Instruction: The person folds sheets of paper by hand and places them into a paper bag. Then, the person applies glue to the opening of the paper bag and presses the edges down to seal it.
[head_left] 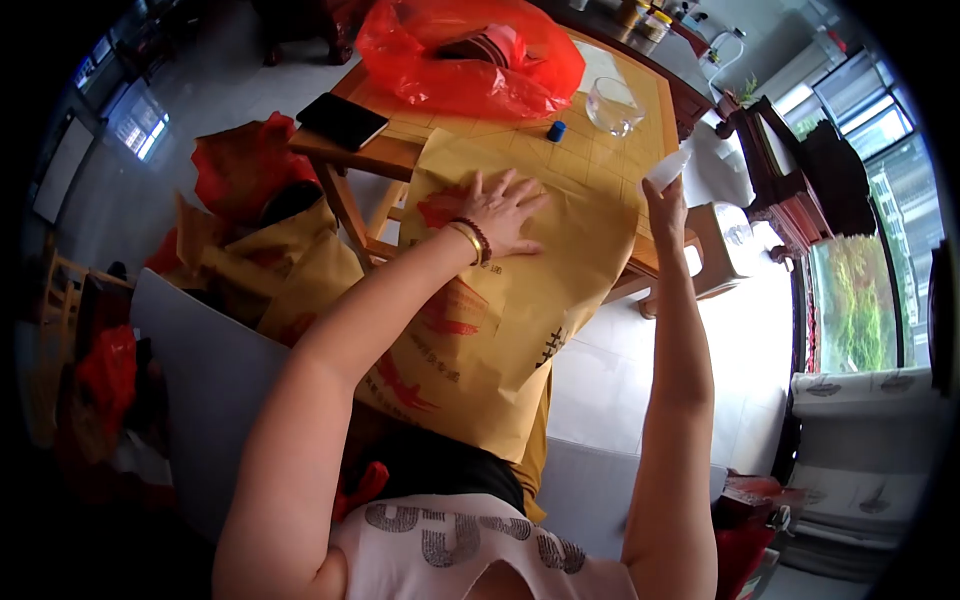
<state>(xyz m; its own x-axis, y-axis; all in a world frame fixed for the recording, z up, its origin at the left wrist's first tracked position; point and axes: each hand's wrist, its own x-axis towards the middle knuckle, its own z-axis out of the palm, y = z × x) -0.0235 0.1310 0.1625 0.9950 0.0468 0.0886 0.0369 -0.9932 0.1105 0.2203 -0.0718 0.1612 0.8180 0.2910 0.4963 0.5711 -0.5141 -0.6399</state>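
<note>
Golden-yellow paper bag point(490, 350) with red pictures and black lettering lies flat beneath the left hand point(500, 215), running from the square-patterned yellow wooden table point(655, 95) beyond that hand down toward the person's lap. The left hand is spread, palm down on its upper part, fingers apart and grasping nothing; what the bag holds, if anything, cannot be told. The right hand point(665, 205), raised to the right of the bag, is closed around a small whitish translucent bottle point(670, 170), its contents unclear. Ahead of and between the hands, a small blue cylindrical cap point(556, 131) sits on the tabletop, with a clear, wide-mouthed glass cup point(614, 106) just to its right; whether the cup has liquid in it cannot be made out. Farther past the left hand, a crumpled, see-through red plastic bag point(420, 75) has a dark striped item point(480, 48) inside. Left of that same hand, a flat black rectangular object point(342, 121) rests at the table's corner, and lower down is a heap of yellow-brown paper packaging point(290, 250) with red pieces among it. Well beyond the right hand stand jars with yellow lids point(655, 25).
</note>
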